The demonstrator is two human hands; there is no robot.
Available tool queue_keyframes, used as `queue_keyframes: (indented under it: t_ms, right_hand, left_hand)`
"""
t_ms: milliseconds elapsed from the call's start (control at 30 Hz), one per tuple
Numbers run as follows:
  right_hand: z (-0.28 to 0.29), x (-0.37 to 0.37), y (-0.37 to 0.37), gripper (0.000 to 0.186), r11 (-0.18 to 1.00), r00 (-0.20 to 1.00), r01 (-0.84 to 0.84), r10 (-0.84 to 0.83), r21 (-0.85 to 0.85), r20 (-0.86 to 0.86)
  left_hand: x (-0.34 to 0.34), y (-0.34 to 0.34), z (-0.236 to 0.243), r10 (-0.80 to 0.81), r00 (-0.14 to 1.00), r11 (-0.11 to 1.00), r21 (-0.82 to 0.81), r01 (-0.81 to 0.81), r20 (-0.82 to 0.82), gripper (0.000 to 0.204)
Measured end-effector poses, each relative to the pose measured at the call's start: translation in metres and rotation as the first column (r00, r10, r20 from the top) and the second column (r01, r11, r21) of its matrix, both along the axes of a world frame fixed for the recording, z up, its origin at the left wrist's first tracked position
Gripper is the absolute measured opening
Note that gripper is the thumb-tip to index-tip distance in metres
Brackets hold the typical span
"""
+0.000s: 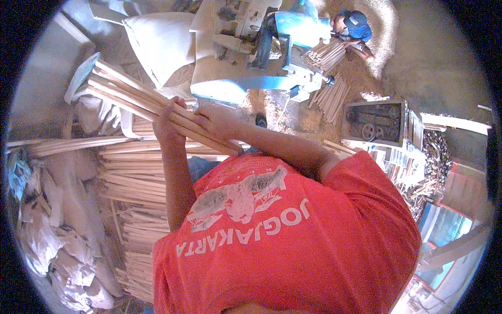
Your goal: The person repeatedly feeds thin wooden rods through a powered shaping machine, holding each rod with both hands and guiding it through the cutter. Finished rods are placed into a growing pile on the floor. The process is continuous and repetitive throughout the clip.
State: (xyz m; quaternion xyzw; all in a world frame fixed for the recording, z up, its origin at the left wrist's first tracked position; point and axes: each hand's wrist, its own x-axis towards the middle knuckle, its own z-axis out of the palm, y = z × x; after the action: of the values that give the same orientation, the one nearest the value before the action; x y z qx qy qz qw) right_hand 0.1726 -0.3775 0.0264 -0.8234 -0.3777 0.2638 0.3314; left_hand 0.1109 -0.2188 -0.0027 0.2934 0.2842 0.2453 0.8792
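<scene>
The left hand (170,124) wraps around a bundle of slender wooden sticks (125,93); the right hand (214,121) clasps it nearer the red T-shirt (334,230).

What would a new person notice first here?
Probably the bright red shirt, filling the lower middle. Just above, the left hand and right hand grip a bundle of pale wooden sticks, slanting up to the left. At upper right, a person in a dark cap is beside more sticks.
</scene>
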Motion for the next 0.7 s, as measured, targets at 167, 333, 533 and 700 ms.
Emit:
queue_keyframes:
  t_ms: [167, 333, 533, 700]
  right_hand:
    - [0.016, -0.020, -0.049, 0.032, 0.952, 0.988, -0.003, -0.045, 0.307, 0.149]
    - [-0.043, -0.002, -0.078, 0.027, 0.977, 0.983, 0.181, -0.179, 0.112, -0.030]
    - [-0.100, -0.027, -0.139, 0.035, 0.898, 0.892, 0.438, -0.426, 0.054, -0.148]
    - [-0.161, -0.054, -0.192, 0.035, 0.599, 0.574, 0.798, -0.725, 0.063, -0.381]
  left_hand:
    - [0.008, -0.040, 0.003, -0.075, 0.997, 0.994, 0.078, 0.074, 0.005, 0.058]
    - [0.016, -0.077, 0.004, -0.193, 0.978, 0.952, 0.227, 0.206, -0.078, 0.048]
    - [0.012, -0.088, -0.002, -0.096, 0.967, 0.920, 0.349, 0.176, -0.236, 0.038]
    - [-0.013, -0.064, -0.010, 0.001, 0.977, 0.908, 0.409, 0.088, -0.214, 0.045]
